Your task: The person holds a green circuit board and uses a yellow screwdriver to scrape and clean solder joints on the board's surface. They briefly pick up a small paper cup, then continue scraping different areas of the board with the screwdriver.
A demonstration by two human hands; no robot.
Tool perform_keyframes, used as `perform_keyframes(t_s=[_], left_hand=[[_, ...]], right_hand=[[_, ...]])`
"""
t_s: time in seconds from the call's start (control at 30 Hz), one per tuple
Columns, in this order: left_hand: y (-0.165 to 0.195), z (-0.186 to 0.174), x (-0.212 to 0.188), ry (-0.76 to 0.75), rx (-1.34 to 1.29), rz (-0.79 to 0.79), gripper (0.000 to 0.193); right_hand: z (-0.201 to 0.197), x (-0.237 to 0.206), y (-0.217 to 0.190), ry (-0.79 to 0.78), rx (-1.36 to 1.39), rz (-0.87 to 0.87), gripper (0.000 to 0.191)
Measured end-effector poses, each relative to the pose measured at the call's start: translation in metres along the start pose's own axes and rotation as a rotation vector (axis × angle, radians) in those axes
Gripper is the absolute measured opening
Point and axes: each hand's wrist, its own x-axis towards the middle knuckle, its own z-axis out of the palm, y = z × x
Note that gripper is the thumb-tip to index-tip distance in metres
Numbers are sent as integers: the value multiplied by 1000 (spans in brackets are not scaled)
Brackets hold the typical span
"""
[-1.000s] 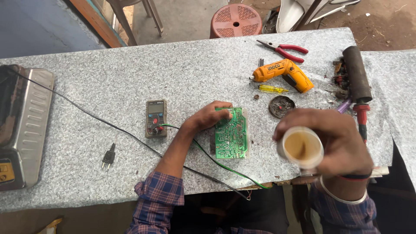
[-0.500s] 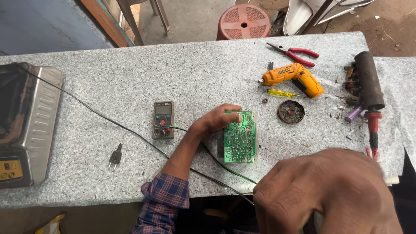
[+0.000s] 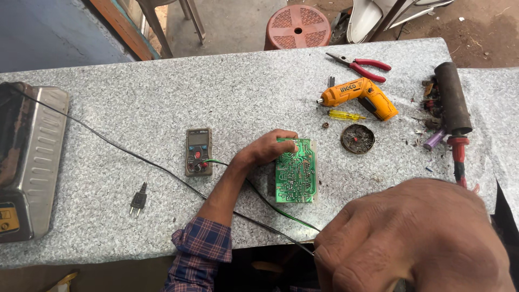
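Observation:
My left hand [image 3: 267, 148] lies on the speckled grey table [image 3: 135, 97], fingers curled over the top left corner of a green circuit board [image 3: 295, 176]. A green wire [image 3: 281, 211] runs from a small multimeter [image 3: 198, 151], just left of that hand, toward the table's front edge. My right hand [image 3: 416, 238] is raised close to the camera at the lower right, fingers closed. The small cup it held a moment ago is hidden behind it.
An orange power screwdriver [image 3: 359, 96], red pliers [image 3: 367, 67], a yellow screwdriver [image 3: 346, 115], a round dirty lid [image 3: 357, 138] and a black cylinder tool [image 3: 453, 97] lie at the right. A metal appliance [image 3: 30, 157] sits far left, its black cable [image 3: 108, 143] crossing the table near a plug [image 3: 138, 201].
My right hand has lifted the cup from table height up toward the camera, and the cup is now out of sight behind it. My left hand stays on the board.

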Motion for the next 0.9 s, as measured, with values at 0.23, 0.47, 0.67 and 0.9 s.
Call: perform_keyframes(t_s=[0.23, 0.47, 0.67, 0.9], left_hand=[[-9, 1, 6, 23, -8, -14, 56], [-8, 0, 4, 22, -32, 4, 49], [-5, 0, 3, -9, -51, -10, 32], [3, -1, -2, 8, -108, 35, 31]], right_hand=[[1, -19, 6, 55, -1, 7, 43], [5, -18, 35, 251, 21, -143, 58], [-25, -74, 91, 580, -432, 110, 66], [-65, -123, 191, 1051, -769, 446, 46]])
